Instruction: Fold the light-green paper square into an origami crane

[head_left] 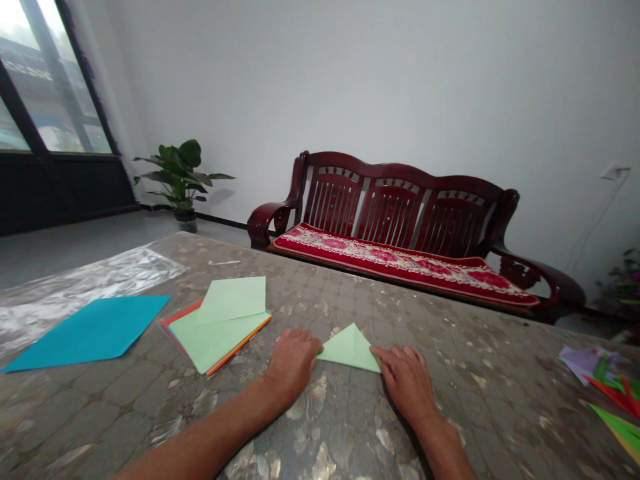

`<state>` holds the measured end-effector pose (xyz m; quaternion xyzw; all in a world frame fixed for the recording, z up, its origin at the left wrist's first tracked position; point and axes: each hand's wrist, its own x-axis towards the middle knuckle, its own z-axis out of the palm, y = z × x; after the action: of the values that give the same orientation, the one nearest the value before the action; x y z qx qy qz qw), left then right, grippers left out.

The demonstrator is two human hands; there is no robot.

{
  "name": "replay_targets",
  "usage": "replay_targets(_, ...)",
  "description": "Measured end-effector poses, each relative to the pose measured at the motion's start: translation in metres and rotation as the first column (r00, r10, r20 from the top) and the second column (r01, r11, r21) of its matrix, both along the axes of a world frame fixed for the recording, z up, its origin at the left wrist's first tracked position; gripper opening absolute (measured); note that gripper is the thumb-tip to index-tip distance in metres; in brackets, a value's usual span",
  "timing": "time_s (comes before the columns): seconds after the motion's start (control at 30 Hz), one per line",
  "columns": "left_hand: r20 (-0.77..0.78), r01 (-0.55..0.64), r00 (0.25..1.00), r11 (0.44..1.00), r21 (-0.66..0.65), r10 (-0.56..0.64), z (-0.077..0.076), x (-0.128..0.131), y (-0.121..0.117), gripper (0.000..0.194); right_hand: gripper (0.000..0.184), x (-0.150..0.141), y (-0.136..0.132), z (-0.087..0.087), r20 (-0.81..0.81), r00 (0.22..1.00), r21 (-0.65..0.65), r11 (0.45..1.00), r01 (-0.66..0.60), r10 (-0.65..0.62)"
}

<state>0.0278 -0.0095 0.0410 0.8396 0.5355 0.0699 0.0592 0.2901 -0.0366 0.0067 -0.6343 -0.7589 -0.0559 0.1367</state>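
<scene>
A light green paper [352,348], folded into a triangle with its peak pointing away from me, sits on the table between my hands. A faint crease runs down from its peak. My left hand [294,365] is closed at the left corner, fingers curled and thumb side against the paper. At the right corner, my right hand [407,379] pinches the edge with thumb and forefinger, the other fingers bent. To the left lies a stack of coloured paper sheets [213,343], light green uppermost, with a separate light green piece [237,298] resting on it.
A blue sheet [95,333] lies farther left, near crumpled clear plastic [100,280]. Folded coloured papers [607,380] are at the right edge of the patterned table [320,427]. Beyond stand a wooden bench [390,207] with a red cover and a potted plant [183,177].
</scene>
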Motion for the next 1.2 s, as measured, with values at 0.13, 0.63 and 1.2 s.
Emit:
replay_targets(0.13, 0.006, -0.047, 0.999, 0.999, 0.002, 0.047, -0.001, -0.004, 0.001, 0.021, 0.032, -0.002, -0.001, 0.003, 0.017, 1.000, -0.002, 1.000, -0.001, 0.001)
replay_targets(0.63, -0.005, 0.494, 0.863, 0.840, 0.223, -0.506, -0.031, -0.002, 0.006, 0.043, 0.032, -0.007, -0.002, 0.005, 0.071, 0.997, -0.001, 1.000, 0.016, -0.016)
replay_targets(1.2, -0.041, 0.289, 0.957, 0.945, 0.155, -0.286, -0.051, 0.027, -0.028, 0.062, 0.032, -0.008, -0.008, 0.008, 0.088, 0.991, 0.084, 0.992, 0.092, -0.099)
